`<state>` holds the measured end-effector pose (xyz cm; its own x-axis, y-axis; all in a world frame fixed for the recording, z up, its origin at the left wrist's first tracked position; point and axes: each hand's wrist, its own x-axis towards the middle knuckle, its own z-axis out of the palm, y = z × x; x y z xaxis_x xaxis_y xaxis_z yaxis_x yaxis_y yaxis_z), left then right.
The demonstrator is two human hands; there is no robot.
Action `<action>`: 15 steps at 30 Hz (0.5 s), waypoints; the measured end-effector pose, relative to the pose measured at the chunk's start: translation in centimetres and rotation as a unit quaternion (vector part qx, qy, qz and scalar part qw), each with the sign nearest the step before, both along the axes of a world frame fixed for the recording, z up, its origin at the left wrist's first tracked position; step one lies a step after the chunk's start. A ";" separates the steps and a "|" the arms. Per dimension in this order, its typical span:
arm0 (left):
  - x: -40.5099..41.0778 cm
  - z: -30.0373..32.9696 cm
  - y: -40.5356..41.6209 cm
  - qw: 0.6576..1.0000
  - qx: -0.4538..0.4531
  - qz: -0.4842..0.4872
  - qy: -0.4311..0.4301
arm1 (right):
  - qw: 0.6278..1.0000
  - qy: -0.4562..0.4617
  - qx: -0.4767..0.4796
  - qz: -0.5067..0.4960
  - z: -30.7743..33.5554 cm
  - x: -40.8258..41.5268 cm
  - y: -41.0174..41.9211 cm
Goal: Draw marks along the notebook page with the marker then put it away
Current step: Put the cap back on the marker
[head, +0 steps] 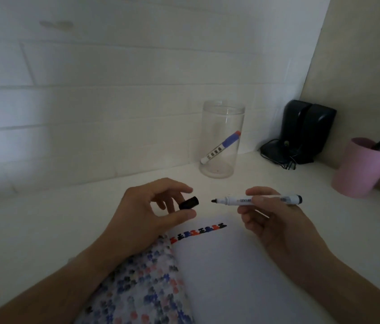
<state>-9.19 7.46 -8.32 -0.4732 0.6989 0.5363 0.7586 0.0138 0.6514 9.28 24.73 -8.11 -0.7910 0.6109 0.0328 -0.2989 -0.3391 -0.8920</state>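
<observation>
An open notebook (226,272) lies on the white desk in front of me, with a row of red, blue and black marks (198,232) along the top of its blank right page. My right hand (270,220) holds a white marker (256,199) level above the page, its black tip bare and pointing left. My left hand (151,213) pinches the black cap (189,203) between thumb and fingers, a short gap from the tip. The turned-back left page (142,288) is covered in faded colour marks.
A clear plastic jar (220,141) stands at the back with a blue-capped marker (221,146) leaning inside. A black speaker with cables (303,132) sits in the corner. A pink cup (364,168) with pens is at the right edge. A white tiled wall rises behind.
</observation>
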 end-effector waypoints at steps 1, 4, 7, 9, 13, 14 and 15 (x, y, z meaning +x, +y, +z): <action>0.1 0.1 0.0 1.000 0.005 -0.003 0.000 | 1.000 0.002 0.006 -0.001 0.0 0.0 0.0; 0.1 0.2 0.0 1.000 0.018 -0.013 0.008 | 0.999 0.003 0.044 0.008 -0.1 0.1 0.1; 0.1 0.2 -0.1 1.000 0.020 -0.018 0.013 | 0.997 -0.010 0.075 0.008 -0.2 0.3 -0.1; 0.2 0.3 -0.1 0.999 0.020 -0.025 0.017 | 0.996 -0.016 0.082 0.007 -0.2 0.2 -0.1; 0.4 0.3 -0.1 0.999 0.021 -0.036 0.026 | 0.994 -0.027 0.101 0.016 0.0 0.2 -0.4; 0.5 0.3 -0.2 0.999 0.021 -0.038 0.029 | 0.993 -0.032 0.110 0.019 0.1 0.2 -0.5; 0.5 0.4 -0.2 0.998 0.020 -0.040 0.033 | 0.992 -0.039 0.121 0.022 0.2 0.3 -0.7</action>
<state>-8.68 7.30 -7.96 -0.3793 0.7109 0.5922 0.7974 -0.0735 0.5990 9.55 24.04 -7.90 -0.8222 0.5583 0.1111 -0.2148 -0.1235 -0.9688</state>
